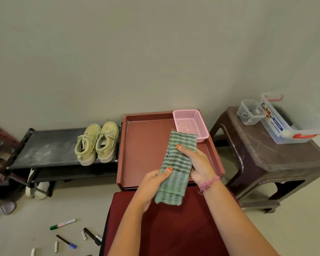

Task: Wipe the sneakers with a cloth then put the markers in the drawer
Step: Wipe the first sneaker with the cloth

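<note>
A folded green striped cloth [175,163] is held between both hands above the open red-brown drawer [146,145]. My left hand [153,183] grips its lower left edge, thumb on top. My right hand [196,163] grips its right side, thumb across the stripes. A pair of yellowish sneakers [96,143] stands on the top shelf of the black shoe rack [50,146], to the left of the drawer. Several markers lie on the floor at lower left, among them a green one [62,224], a black one [91,236] and a blue-tipped one [67,242].
A pink mesh basket [191,124] sits in the drawer's far right corner. A dark plastic stool [266,154] at right carries clear plastic containers [277,119]. White shoes [38,189] lie under the rack, more footwear at far left. Loose marker caps [56,246] lie on the floor.
</note>
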Action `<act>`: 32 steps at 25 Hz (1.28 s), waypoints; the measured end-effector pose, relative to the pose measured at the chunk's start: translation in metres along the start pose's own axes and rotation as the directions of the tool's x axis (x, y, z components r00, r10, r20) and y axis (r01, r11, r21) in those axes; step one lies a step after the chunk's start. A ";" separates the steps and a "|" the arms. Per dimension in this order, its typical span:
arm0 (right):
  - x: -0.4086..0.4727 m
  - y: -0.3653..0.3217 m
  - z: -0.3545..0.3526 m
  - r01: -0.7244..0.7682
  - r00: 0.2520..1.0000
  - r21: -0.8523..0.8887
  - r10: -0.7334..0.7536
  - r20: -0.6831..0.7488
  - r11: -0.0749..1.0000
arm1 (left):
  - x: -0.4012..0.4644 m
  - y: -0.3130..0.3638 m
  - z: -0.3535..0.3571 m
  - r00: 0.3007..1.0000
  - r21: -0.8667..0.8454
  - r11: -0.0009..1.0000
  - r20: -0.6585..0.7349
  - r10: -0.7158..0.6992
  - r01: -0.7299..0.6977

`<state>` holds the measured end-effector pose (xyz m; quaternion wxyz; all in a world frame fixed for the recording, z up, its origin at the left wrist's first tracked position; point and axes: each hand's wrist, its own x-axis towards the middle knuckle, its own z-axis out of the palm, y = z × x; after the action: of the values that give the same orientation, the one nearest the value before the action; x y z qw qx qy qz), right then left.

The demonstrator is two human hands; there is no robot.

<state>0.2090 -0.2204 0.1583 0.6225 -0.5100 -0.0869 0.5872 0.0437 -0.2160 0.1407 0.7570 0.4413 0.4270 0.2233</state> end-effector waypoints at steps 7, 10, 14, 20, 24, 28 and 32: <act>-0.011 0.021 0.025 -0.059 0.998 -0.047 0.060 0.027 0.997 | -0.004 0.013 -0.005 0.975 0.083 0.988 -0.171 0.141 -0.129; -0.007 0.026 0.032 -0.069 0.989 0.046 0.062 0.132 0.997 | -0.001 0.015 -0.014 0.943 0.090 0.978 -0.261 0.204 -0.187; -0.005 0.056 0.045 -0.049 0.965 0.194 -0.004 0.264 0.980 | 0.009 0.011 -0.027 0.891 0.020 0.970 -0.390 0.233 -0.244; 0.008 0.090 0.071 -0.045 0.976 0.170 0.007 0.219 0.984 | 0.019 0.005 -0.068 0.796 0.368 0.915 -0.499 0.344 -0.165; 0.034 0.095 0.080 -0.039 0.990 0.100 0.026 0.136 0.994 | 0.029 -0.007 -0.142 0.700 0.477 0.873 -0.590 0.402 -0.098; 0.062 0.101 0.083 -0.037 0.996 0.074 0.031 0.079 0.997 | 0.048 -0.034 -0.232 0.670 0.712 0.661 -0.613 0.419 0.238; 0.088 0.110 0.078 -0.044 0.999 0.066 0.043 0.017 0.997 | 0.076 -0.039 -0.273 0.711 0.904 0.314 -0.424 0.562 0.291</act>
<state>0.1091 -0.1296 0.0708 0.6256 -0.4863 -0.0610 0.6070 -0.1474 -0.0511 0.0061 0.1129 0.7139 0.6751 0.1478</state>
